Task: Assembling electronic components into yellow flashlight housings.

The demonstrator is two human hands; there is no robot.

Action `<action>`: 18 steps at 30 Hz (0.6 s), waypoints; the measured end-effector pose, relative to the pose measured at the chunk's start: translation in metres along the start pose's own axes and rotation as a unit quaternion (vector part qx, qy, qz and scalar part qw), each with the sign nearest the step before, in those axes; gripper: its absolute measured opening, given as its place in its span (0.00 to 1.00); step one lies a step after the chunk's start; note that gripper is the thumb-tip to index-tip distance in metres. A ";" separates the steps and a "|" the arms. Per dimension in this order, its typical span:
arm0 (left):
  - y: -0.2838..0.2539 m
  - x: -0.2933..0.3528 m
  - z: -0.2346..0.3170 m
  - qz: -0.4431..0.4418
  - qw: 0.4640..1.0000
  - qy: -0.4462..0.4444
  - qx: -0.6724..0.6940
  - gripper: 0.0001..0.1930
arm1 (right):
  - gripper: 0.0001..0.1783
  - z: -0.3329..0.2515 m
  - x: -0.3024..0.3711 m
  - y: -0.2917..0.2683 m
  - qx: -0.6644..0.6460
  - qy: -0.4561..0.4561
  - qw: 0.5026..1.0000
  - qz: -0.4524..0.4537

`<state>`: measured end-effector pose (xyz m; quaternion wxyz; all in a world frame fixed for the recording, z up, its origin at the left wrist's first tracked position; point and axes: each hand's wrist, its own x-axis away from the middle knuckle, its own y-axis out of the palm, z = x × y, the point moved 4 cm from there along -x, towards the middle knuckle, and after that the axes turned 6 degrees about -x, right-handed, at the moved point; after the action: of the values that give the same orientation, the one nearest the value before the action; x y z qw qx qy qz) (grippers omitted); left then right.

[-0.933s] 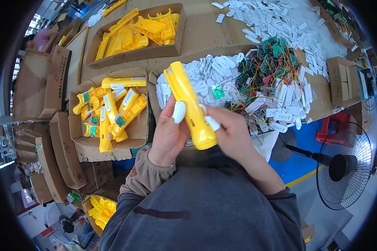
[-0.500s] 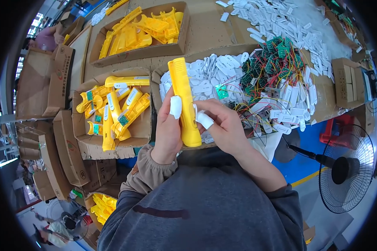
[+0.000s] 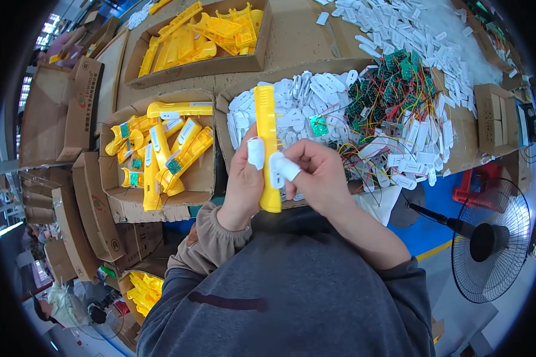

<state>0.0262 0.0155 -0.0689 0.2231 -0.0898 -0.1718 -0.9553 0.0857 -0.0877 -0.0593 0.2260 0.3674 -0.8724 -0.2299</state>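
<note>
My left hand [image 3: 239, 189] is closed round a long yellow plastic housing [image 3: 265, 113], held upright in front of me. Its thumb, wrapped in white, lies along the housing's left side. A small white slotted plate [image 3: 276, 171] sits against the housing's face, under the white-wrapped thumb of my right hand [image 3: 324, 178]. The right fingers are curled and partly hidden behind that thumb. Beyond the hands stands a cardboard box of white plates [image 3: 304, 104] like it, with a green circuit board [image 3: 318, 125] lying on them.
On the left, a carton [image 3: 116, 202] holds yellow housings, some with green boards. Another carton [image 3: 190, 70] of yellow parts stands behind it. Wired circuit boards [image 3: 393, 89] are heaped at the right, near loose white plates [image 3: 411, 35]. A black fan [image 3: 488, 241] stands far right.
The yellow housing has turned and shifted slightly right. The white plate, earlier at its right edge, now lies over its face, with my right thumb moved left onto it.
</note>
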 end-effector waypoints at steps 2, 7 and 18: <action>-0.006 0.005 0.002 -0.021 0.999 0.005 -0.023 0.27 | 0.02 0.001 0.005 0.005 0.019 -0.044 0.999 0.002; -0.012 0.013 0.007 -0.135 0.979 -0.016 -0.155 0.39 | 0.04 -0.006 -0.016 -0.007 0.094 0.028 0.991 -0.085; -0.021 0.012 0.030 0.022 0.999 -0.025 -0.029 0.34 | 0.19 -0.095 -0.027 -0.009 0.576 -0.377 0.726 0.006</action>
<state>0.0091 0.0399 -0.0443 0.2369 -0.1243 -0.1476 -0.9522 0.1608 -0.0954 0.0050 -0.3752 0.3045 -0.8528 0.1982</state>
